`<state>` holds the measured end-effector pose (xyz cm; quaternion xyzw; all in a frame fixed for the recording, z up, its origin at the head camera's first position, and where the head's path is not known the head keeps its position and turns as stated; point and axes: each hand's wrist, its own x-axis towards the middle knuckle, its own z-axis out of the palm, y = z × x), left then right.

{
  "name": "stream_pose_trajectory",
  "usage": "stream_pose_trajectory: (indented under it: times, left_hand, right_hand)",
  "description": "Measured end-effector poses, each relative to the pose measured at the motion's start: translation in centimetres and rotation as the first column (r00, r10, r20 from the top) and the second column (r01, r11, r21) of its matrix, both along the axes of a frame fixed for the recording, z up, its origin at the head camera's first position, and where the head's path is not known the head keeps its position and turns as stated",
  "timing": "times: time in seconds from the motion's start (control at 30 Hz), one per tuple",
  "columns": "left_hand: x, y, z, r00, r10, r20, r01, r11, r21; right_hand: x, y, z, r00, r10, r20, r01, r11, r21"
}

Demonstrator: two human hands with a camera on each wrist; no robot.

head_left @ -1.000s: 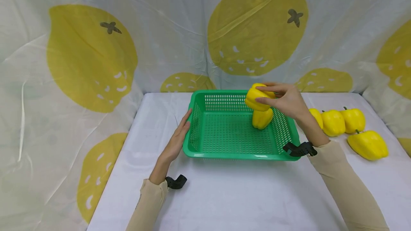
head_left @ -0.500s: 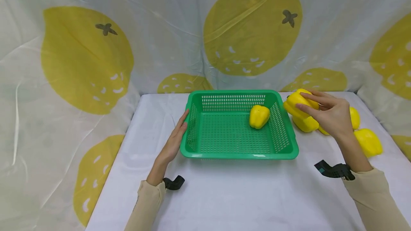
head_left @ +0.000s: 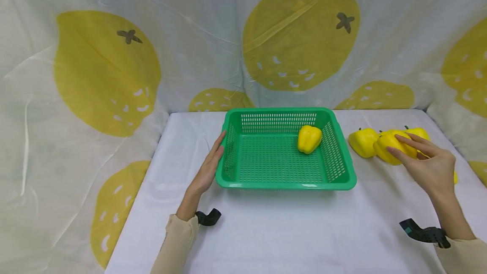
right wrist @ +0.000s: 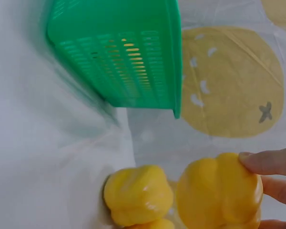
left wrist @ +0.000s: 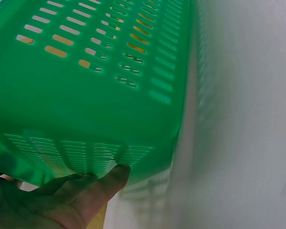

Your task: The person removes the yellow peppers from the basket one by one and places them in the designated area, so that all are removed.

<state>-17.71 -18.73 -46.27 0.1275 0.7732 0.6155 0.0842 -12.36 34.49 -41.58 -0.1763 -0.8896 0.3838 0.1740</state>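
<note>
Pinched in my right hand (head_left: pixel 435 170) is a yellow bell pepper (head_left: pixel 389 149), held above other peppers right of the basket. Thumb and fingertips grip one side of it in the right wrist view, where the held pepper (right wrist: pixel 219 193) appears raised. My left hand (head_left: pixel 207 172) rests against the left side of a green plastic basket (head_left: pixel 285 186). In the left wrist view, its extended fingers (left wrist: pixel 102 188) touch the slotted wall below the rim. One yellow bell pepper (head_left: pixel 309 139) lies inside the basket, near its right end.
Right of the basket, several yellow peppers rest on the white cloth, among them one nearest the basket (head_left: pixel 363 143) and one farther right (head_left: pixel 418 132); the held pepper and right hand partly cover others. A lemon-print curtain (head_left: pixel 205 54) hangs behind the table.
My right hand has carried the pepper from above the basket rightward to over the peppers on the cloth. The left hand and the basket stay in place.
</note>
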Motion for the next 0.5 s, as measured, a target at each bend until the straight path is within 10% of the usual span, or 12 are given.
stream_pose_trajectory:
  times: [0.5]
  left_hand:
    - [0.0,0.0,0.0,1.000,-0.001,-0.013,0.001,1.000,-0.006]
  right_hand:
    - [1.9,2.7,-3.8,0.981,-0.139,0.136,0.136,0.990,0.032]
